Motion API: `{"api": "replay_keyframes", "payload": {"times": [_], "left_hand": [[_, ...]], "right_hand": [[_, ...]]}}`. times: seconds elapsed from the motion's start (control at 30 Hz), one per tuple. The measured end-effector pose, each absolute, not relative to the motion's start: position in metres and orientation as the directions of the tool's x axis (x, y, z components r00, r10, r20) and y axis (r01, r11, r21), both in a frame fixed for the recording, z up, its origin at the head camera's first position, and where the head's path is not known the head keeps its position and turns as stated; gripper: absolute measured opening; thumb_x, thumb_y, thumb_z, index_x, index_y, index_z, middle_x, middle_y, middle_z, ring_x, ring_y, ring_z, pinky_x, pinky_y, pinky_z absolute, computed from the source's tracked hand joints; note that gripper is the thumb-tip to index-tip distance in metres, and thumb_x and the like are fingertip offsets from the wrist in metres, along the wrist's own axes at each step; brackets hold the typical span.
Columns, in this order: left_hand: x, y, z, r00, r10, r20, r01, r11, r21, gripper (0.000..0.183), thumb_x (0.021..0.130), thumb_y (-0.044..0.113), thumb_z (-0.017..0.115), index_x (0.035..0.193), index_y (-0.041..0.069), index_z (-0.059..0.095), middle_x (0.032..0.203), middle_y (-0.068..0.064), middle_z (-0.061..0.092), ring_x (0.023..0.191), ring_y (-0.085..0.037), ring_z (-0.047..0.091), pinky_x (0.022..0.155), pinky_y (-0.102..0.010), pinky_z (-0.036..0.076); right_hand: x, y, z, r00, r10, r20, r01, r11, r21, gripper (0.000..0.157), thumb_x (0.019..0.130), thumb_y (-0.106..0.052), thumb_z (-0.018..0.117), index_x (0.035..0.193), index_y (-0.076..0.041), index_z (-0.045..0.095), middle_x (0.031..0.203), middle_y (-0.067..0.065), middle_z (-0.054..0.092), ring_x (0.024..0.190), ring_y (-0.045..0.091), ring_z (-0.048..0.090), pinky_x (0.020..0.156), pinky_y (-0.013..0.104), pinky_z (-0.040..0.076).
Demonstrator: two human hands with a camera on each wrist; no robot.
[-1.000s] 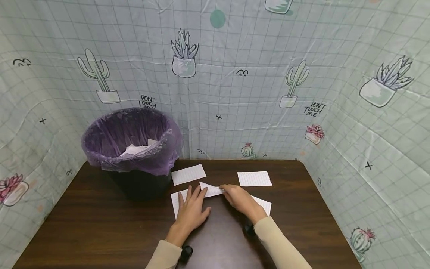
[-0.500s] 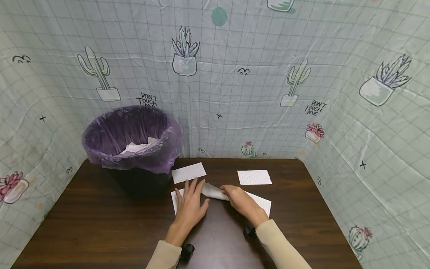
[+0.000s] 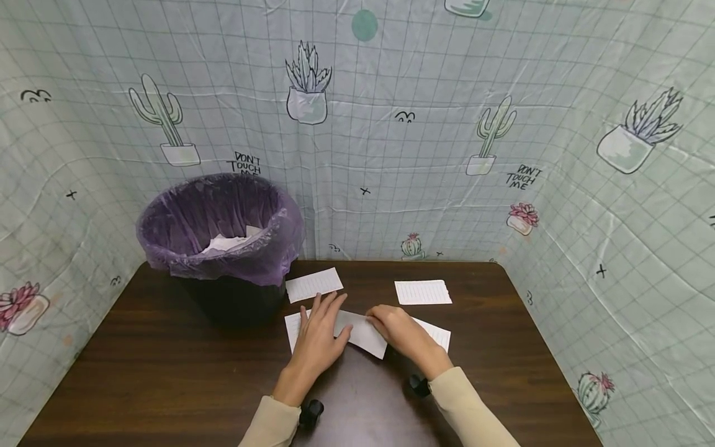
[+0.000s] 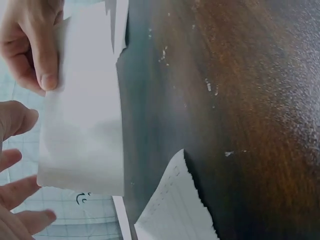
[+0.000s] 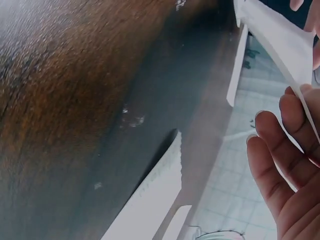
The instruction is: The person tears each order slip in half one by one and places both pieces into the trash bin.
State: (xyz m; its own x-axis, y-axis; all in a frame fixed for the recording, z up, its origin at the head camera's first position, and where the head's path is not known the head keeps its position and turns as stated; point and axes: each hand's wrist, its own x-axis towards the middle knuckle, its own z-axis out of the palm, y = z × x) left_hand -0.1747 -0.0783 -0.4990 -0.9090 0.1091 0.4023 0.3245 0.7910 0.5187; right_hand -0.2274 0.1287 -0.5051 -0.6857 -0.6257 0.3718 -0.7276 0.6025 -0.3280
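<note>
A piece of white paper (image 3: 365, 338) is held up off the table at centre, its blank side facing me. My right hand (image 3: 403, 332) pinches its upper edge between thumb and fingers, clear in the left wrist view, where the paper (image 4: 82, 115) stands tilted. My left hand (image 3: 317, 338) is at the paper's left end with fingers spread and fairly straight; whether they touch it is hard to tell. Beneath the left hand lies a lined paper piece (image 3: 292, 328). Another lined piece (image 3: 438, 333) is partly hidden by the right wrist.
At the left stands a black bin (image 3: 234, 304) with a purple liner (image 3: 282, 248) and white paper scraps (image 3: 226, 243) inside. Two lined pieces lie farther back, one left (image 3: 314, 284) and one right (image 3: 423, 292). A patterned cloth (image 3: 363, 155) surrounds the wooden table (image 3: 167, 372).
The held paper has turned from a narrow, slanted shape to show its wide blank face, its lower edge swinging toward me. Both hands stay nearly in place.
</note>
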Motion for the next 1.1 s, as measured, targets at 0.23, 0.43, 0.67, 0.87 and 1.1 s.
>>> {"api": "replay_keyframes", "payload": {"times": [0.23,0.43,0.67,0.87,1.1], "left_hand": [[-0.174,-0.081,-0.494,-0.89,0.139,0.435,0.371,0.776,0.51,0.046,0.09,0.019,0.08,0.133,0.01,0.068,0.125,-0.012,0.072,0.111,-0.033,0.072,0.093,-0.052,0.057],[-0.172,-0.081,-0.493,-0.894,0.168,0.416,0.385,0.764,0.518,0.03,0.091,0.02,0.079,0.12,0.012,0.075,0.112,-0.006,0.077,0.099,-0.024,0.075,0.082,-0.042,0.06],[-0.168,-0.079,-0.5,-0.898,0.193,0.396,0.399,0.739,0.544,0.015,0.093,0.019,0.077,0.107,0.012,0.079,0.102,-0.004,0.078,0.094,-0.022,0.075,0.08,-0.039,0.06],[-0.161,-0.078,-0.508,-0.906,0.19,0.379,0.391,0.72,0.573,0.007,0.096,0.02,0.075,0.097,0.016,0.079,0.097,-0.001,0.079,0.089,-0.018,0.075,0.077,-0.037,0.06],[-0.164,-0.077,-0.515,-0.9,0.169,0.402,0.403,0.677,0.616,0.007,0.096,0.018,0.073,0.094,0.014,0.079,0.096,-0.002,0.079,0.09,-0.019,0.075,0.081,-0.038,0.06]], "right_hand": [[-0.223,0.129,-0.501,-0.639,-0.661,0.393,-0.768,0.571,-0.289,0.007,0.098,-0.01,0.07,0.099,-0.006,0.076,0.089,0.001,0.073,0.078,0.01,0.066,0.07,0.022,0.056],[-0.217,0.13,-0.497,-0.625,-0.682,0.381,-0.78,0.562,-0.274,0.009,0.098,-0.012,0.07,0.103,-0.008,0.077,0.092,0.0,0.073,0.082,0.011,0.067,0.072,0.023,0.056],[-0.213,0.132,-0.498,-0.626,-0.683,0.377,-0.78,0.548,-0.302,0.011,0.099,-0.013,0.069,0.104,-0.009,0.078,0.09,-0.001,0.071,0.08,0.01,0.066,0.071,0.022,0.054],[-0.21,0.132,-0.505,-0.614,-0.689,0.385,-0.789,0.515,-0.335,0.012,0.099,-0.013,0.068,0.103,-0.009,0.078,0.089,-0.001,0.072,0.078,0.008,0.065,0.071,0.02,0.053],[-0.207,0.132,-0.51,-0.661,-0.633,0.403,-0.746,0.494,-0.446,0.01,0.098,-0.012,0.071,0.102,-0.009,0.078,0.091,0.0,0.072,0.08,0.008,0.066,0.071,0.021,0.055]]}}
